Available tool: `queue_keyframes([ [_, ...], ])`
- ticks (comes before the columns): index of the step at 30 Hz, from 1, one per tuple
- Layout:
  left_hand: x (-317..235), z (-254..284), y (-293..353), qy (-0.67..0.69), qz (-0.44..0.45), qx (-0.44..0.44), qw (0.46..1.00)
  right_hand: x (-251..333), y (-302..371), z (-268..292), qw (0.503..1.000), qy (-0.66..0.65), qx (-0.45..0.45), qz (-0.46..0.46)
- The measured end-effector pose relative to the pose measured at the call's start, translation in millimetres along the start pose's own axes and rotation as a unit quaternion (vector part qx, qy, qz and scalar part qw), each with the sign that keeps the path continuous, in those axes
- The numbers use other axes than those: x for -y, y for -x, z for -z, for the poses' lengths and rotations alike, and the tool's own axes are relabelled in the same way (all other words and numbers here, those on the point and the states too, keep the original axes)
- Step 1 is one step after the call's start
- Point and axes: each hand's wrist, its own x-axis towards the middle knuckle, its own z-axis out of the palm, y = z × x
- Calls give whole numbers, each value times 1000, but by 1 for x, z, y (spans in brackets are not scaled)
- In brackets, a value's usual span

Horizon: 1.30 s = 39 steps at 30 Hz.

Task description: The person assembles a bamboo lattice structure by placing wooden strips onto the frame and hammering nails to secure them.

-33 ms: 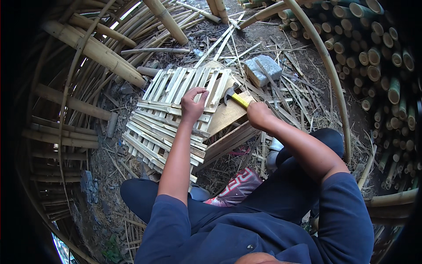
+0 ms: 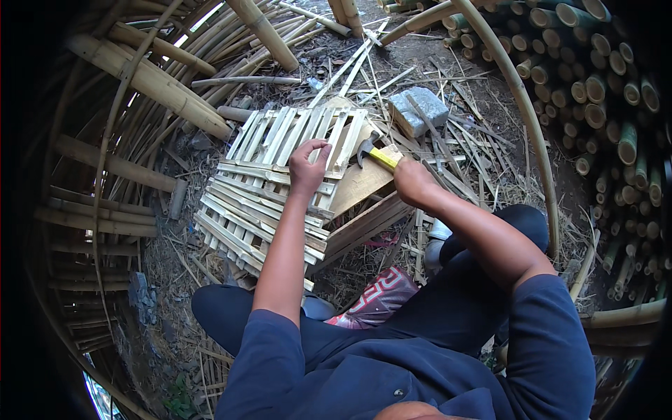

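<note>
My right hand (image 2: 414, 183) is wrapped round the yellow handle of a claw hammer (image 2: 382, 159). The dark head of the hammer points left, over a plywood board (image 2: 358, 189) on a low wooden frame (image 2: 371, 225). To its left, my left hand (image 2: 308, 168) has its fingers curled in a pinch above a slatted panel (image 2: 276, 140) of pale split-bamboo strips. Anything between those fingers is too small or hidden to make out. More bundled slats (image 2: 241, 213) lie at the near left side of the panel, partly behind my left forearm.
A grey concrete block (image 2: 418, 112) lies beyond the hammer, among scattered bamboo strips. Cut bamboo poles (image 2: 595, 91) are stacked on the right. Thick bamboo posts and rails (image 2: 161, 91) stand on the left. A red printed sack (image 2: 378, 297) lies between my legs.
</note>
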Motion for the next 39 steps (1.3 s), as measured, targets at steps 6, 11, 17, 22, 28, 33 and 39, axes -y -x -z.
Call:
queue_keyframes([
  [6,26,-18,23,1,77,-60,995,1,28,71,999,23,-36,-12],
  [11,24,-21,24,28,43,-28,998,-3,26,74,987,-146,-64,1],
  [17,27,-12,27,160,189,-75,966,32,42,70,982,-167,25,87],
  [22,23,-12,23,206,220,-117,946,33,52,67,989,-81,89,81],
  [28,21,-11,27,109,170,-41,979,28,46,55,988,-23,139,59],
  [33,3,3,24,6,-29,92,995,19,40,56,987,-36,150,44],
  [39,-3,19,41,-11,-6,114,993,21,37,55,985,-39,160,51],
])
